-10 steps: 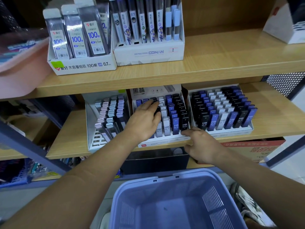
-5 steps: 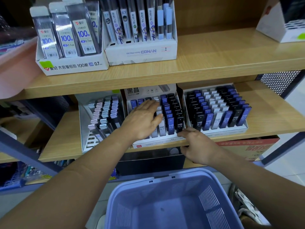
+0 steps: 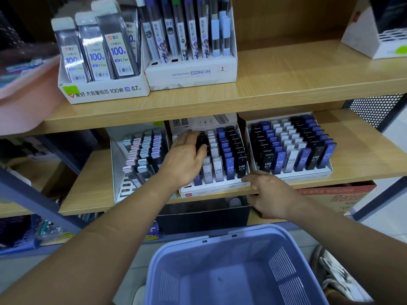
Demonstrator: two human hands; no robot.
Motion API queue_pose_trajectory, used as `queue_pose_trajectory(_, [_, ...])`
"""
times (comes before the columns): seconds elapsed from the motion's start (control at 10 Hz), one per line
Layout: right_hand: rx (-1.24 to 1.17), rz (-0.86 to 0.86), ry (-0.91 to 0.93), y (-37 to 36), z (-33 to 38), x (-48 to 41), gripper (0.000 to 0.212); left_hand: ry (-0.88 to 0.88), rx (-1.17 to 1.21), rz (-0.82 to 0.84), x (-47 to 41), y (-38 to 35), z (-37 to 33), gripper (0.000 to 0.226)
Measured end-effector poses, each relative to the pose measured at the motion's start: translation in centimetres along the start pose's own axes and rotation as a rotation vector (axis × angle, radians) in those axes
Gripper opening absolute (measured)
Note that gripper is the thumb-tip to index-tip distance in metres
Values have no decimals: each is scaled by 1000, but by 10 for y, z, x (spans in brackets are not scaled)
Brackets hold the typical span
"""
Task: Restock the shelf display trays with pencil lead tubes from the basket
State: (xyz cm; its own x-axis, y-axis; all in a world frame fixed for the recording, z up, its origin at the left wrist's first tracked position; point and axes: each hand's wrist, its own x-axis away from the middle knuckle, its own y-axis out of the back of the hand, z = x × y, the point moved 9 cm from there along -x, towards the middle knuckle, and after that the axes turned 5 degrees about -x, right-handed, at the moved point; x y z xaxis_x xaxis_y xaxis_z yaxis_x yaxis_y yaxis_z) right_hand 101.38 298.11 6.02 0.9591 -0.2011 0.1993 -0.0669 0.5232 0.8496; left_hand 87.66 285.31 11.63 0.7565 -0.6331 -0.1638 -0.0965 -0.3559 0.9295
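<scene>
On the lower wooden shelf (image 3: 92,183), a white tray of pastel-capped tubes (image 3: 143,150) stands furthest left. The left hand (image 3: 187,157) reaches in palm down, fingers stretched flat over the black, white and blue pencil lead tubes (image 3: 229,155) in the middle white cardboard display tray (image 3: 211,188). The right hand (image 3: 268,194) sits at that tray's front right corner, forefinger on its lip, other fingers curled under the shelf edge; whether it grips cannot be told. A lavender plastic basket (image 3: 220,236) is below.
</scene>
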Motion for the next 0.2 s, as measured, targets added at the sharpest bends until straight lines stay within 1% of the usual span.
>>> queue_pose_trajectory(0.1, [-9,8,3,-2,1,3,57,89,22,41,5,0,10,51])
queue_pose_trajectory(0.2, [-4,-9,-3,1,-3,5,53,52,23,-17,13,12,1,51])
